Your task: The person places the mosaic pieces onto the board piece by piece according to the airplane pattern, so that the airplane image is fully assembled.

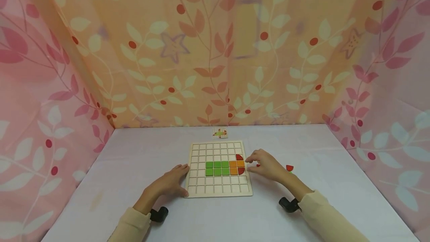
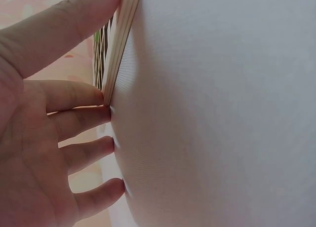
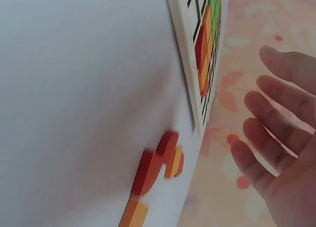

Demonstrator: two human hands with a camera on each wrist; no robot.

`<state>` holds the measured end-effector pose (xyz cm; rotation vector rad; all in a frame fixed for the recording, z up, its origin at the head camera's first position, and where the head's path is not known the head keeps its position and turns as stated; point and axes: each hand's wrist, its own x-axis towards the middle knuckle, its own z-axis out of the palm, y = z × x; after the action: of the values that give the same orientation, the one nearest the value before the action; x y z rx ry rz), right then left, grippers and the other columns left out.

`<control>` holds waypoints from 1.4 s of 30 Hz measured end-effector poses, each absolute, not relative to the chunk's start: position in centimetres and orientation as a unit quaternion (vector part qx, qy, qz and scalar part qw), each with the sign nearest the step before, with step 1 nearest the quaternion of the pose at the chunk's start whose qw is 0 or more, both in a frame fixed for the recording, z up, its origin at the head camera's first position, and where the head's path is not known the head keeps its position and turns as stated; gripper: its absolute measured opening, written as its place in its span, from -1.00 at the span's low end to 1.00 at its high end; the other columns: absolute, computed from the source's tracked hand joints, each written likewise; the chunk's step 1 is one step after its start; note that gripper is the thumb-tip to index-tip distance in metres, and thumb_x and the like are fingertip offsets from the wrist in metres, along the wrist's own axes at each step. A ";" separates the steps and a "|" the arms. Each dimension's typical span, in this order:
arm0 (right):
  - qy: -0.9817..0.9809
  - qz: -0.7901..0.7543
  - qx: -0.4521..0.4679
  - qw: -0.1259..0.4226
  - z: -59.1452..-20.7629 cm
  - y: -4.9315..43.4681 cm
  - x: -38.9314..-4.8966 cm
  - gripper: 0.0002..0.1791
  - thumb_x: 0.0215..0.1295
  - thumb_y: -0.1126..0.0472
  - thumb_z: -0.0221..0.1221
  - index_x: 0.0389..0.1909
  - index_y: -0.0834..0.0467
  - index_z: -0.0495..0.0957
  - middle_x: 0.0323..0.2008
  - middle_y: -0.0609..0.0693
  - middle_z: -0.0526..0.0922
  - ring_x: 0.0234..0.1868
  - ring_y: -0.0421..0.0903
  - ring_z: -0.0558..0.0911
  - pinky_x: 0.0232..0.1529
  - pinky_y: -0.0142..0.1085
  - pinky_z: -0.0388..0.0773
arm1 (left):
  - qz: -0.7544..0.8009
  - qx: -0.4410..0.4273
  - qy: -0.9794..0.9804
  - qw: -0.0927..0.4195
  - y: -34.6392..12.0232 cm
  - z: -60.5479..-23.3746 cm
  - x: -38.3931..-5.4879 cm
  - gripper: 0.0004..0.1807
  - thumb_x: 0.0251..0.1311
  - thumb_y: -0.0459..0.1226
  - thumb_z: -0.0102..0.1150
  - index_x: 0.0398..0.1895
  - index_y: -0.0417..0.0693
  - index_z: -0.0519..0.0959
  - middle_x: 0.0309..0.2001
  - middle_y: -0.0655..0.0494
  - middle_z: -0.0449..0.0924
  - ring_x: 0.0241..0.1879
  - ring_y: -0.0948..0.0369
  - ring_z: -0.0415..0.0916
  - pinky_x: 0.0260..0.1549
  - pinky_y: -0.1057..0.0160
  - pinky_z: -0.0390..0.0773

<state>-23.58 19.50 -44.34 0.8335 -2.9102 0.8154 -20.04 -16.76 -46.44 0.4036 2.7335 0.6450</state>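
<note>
A wooden grid board point(image 1: 218, 189) lies flat on the white table. Green square tiles point(image 1: 217, 168) fill cells across its middle, with orange tiles point(image 1: 236, 167) to their right and two red quarter-round tiles point(image 1: 239, 157) near the right edge. My left hand point(image 1: 171, 180) rests against the board's left side, thumb near the lower left corner; its fingertips point(image 2: 106, 97) touch the edge and tabletop in the left wrist view. Just off the board's right edge is my right hand point(image 1: 267, 164). In the right wrist view its fingers point(image 3: 269, 106) are spread and hold nothing.
A small picture card point(image 1: 220, 133) lies behind the board. Loose red pieces point(image 3: 143, 172) and an orange piece point(image 3: 133, 214) lie on the table right of the board; another red piece point(image 1: 289, 167) shows beyond my right wrist. Patterned cloth point(image 1: 208, 66) walls the back and sides.
</note>
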 end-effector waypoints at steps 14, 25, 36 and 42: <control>-0.938 0.273 0.213 -0.015 -44.7 23.6 -22.7 -0.75 0.14 0.18 0.34 -0.15 0.16 0.70 -0.17 0.00 0.68 -0.04 0.04 0.57 0.06 0.05 0.56 | 0.230 0.139 0.952 0.149 -16.9 -46.6 -20.1 0.04 -0.18 -0.18 0.56 0.43 -0.24 0.25 0.49 -0.13 0.17 0.51 -0.16 -0.01 0.37 -0.28 0.11; -0.955 0.219 0.196 -0.039 -44.7 26.2 -22.0 -0.66 0.14 0.11 0.36 -0.08 0.15 0.67 -0.06 0.03 0.67 0.05 0.11 0.57 0.14 0.11 0.52 | 0.231 0.138 0.952 0.149 -16.9 -46.7 -20.0 0.04 -0.19 -0.17 0.56 0.43 -0.23 0.25 0.48 -0.12 0.18 0.51 -0.15 -0.01 0.39 -0.25 0.10; -0.962 0.209 0.172 -0.044 -45.7 28.7 -21.7 -0.68 0.09 0.17 0.39 -0.11 0.13 0.68 -0.16 -0.05 0.67 -0.14 -0.11 0.53 -0.04 -0.13 0.61 | 0.235 0.135 0.951 0.147 -16.9 -46.7 -20.0 0.03 -0.19 -0.18 0.56 0.42 -0.24 0.26 0.48 -0.12 0.19 0.50 -0.15 0.00 0.38 -0.27 0.10; -0.965 0.203 0.155 -0.058 -45.9 29.5 -21.5 -0.66 0.07 0.18 0.40 -0.11 0.17 0.68 -0.18 -0.03 0.68 -0.14 -0.08 0.54 -0.02 -0.06 0.63 | 0.236 0.136 0.951 0.148 -16.9 -46.7 -20.1 0.04 -0.19 -0.18 0.56 0.43 -0.23 0.25 0.49 -0.12 0.17 0.51 -0.15 -0.01 0.39 -0.26 0.09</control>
<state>-21.47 29.47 -45.87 0.5074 -3.1490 0.6632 -20.14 -16.91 -46.67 0.3908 2.7339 0.6797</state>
